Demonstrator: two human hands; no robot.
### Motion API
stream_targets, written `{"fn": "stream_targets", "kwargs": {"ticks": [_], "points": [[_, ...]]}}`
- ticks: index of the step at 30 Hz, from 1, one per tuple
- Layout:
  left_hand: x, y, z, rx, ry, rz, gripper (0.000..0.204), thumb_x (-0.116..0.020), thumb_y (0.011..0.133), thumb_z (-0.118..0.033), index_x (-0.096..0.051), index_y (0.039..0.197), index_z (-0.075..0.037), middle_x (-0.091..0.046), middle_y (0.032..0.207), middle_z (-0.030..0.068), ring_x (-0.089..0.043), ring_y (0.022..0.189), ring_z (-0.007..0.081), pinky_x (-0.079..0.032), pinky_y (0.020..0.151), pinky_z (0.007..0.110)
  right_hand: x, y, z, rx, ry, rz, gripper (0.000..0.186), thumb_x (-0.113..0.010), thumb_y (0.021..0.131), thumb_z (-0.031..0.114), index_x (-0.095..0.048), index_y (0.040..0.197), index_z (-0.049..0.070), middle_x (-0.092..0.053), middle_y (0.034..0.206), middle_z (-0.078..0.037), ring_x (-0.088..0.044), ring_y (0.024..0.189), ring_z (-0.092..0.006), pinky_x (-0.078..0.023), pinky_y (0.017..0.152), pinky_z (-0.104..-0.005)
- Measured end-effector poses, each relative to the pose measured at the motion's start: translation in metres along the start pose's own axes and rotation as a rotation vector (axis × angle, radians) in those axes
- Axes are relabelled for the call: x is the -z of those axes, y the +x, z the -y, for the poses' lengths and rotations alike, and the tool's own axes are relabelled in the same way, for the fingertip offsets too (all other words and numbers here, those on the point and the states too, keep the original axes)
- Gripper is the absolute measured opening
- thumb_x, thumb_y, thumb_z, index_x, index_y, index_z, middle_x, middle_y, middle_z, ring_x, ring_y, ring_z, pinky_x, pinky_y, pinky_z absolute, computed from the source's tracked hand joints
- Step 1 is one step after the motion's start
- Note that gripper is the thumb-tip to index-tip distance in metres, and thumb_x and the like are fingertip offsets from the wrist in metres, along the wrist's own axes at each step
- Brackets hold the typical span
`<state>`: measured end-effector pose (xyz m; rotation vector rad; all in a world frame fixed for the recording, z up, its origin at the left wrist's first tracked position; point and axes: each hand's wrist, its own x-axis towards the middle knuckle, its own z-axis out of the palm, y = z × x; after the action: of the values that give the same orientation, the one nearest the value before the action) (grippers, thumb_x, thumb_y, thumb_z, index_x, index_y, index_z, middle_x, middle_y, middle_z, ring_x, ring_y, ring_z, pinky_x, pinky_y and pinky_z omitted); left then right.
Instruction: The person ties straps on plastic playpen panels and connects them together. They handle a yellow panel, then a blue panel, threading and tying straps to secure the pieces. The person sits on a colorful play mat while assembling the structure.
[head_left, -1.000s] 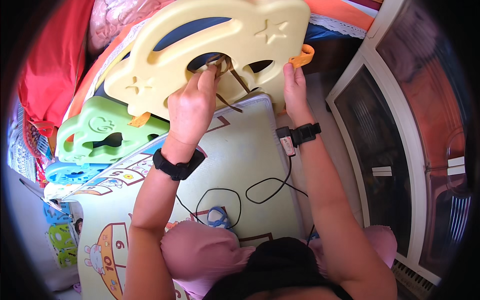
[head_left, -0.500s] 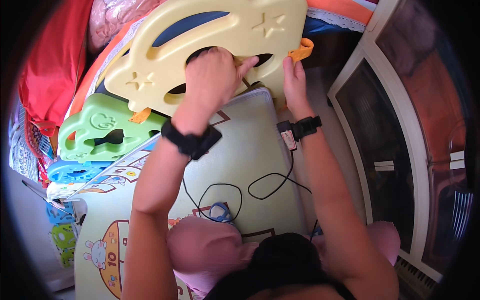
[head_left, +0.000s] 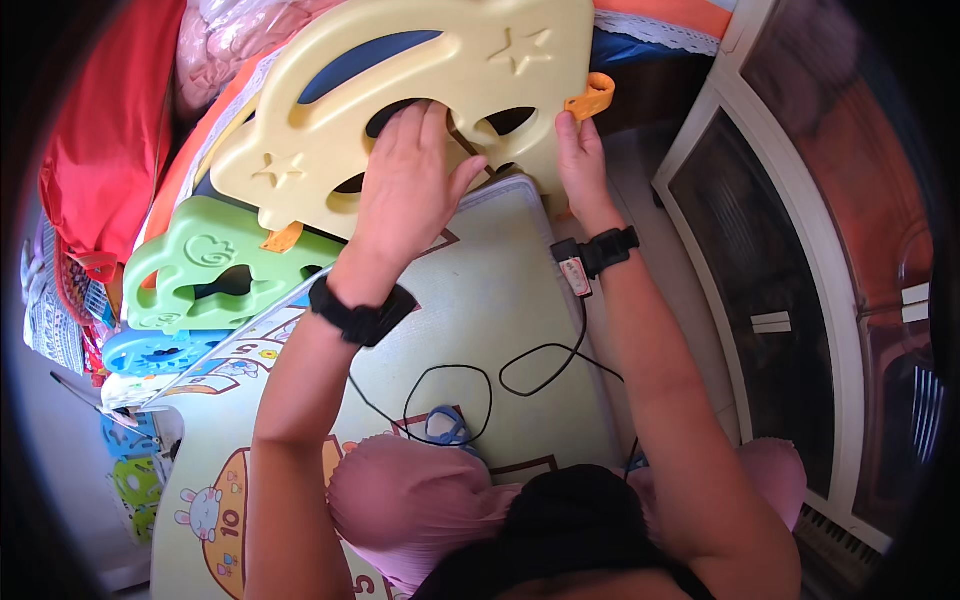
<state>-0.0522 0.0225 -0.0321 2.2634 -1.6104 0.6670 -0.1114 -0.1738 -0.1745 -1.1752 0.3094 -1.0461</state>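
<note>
A cream-yellow plastic panel (head_left: 300,120) with molded stars and cutouts stands tilted at the top. My left hand (head_left: 410,190) lies over its central opening, fingers stretched out and thumb apart, fingertips at the hole. A brown strap (head_left: 468,150) shows in the opening, partly hidden by this hand. My right hand (head_left: 580,155) grips the panel's right edge just under an orange plastic loop (head_left: 592,97); its fingertips are partly out of sight. Both wrists wear black bands, the right one with a wired module.
A green panel (head_left: 205,240) and a blue panel (head_left: 150,352) lean at left beside red bags (head_left: 105,150) and bedding. A printed mat (head_left: 520,260) lies below, crossed by a black cable. A glass-doored cabinet (head_left: 750,300) stands at right. My pink-clothed knees fill the bottom.
My left hand has gone from pinching the brown strap to lying with fingers straightened over the opening. My right hand stays at the panel's edge, which sits slightly farther left in view.
</note>
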Motion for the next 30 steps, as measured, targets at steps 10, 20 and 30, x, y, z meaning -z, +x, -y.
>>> {"fn": "stream_targets", "kwargs": {"ticks": [10, 20, 30], "points": [[0.011, 0.011, -0.02, 0.078, 0.196, 0.04, 0.059, -0.085, 0.078, -0.025, -0.059, 0.123, 0.004, -0.059, 0.119, 0.024, -0.059, 0.108, 0.0403, -0.05, 0.092, 0.046, 0.008, 0.002, 0.002, 0.015, -0.036, 0.014, 0.053, -0.063, 0.103, 0.041, -0.056, 0.14, 0.004, -0.064, 0.126, -0.004, -0.058, 0.113, -0.0124, -0.045, 0.099, -0.0292], [0.02, 0.073, -0.011, 0.459, -0.009, 0.746, 0.051, -0.081, 0.081, -0.043, -0.069, 0.099, 0.003, -0.07, 0.102, 0.0224, -0.068, 0.098, 0.0357, -0.055, 0.087, 0.041, 0.004, 0.002, 0.001, -0.028, 0.047, 0.02, 0.05, -0.062, 0.103, 0.037, -0.055, 0.14, 0.003, -0.064, 0.125, -0.005, -0.058, 0.112, -0.0125, -0.046, 0.098, -0.0291], [0.091, 0.014, 0.078, -0.135, 0.531, -0.52, 0.069, -0.075, 0.089, -0.051, -0.055, 0.137, -0.006, -0.069, 0.117, 0.018, -0.064, 0.11, 0.036, -0.048, 0.091, 0.046, -0.007, -0.003, -0.062, 0.165, -0.676, -0.125, 0.072, -0.063, 0.096, 0.047, -0.031, 0.143, 0.004, -0.042, 0.136, -0.024, -0.04, 0.125, -0.0442, -0.035, 0.109, -0.0531]]}}
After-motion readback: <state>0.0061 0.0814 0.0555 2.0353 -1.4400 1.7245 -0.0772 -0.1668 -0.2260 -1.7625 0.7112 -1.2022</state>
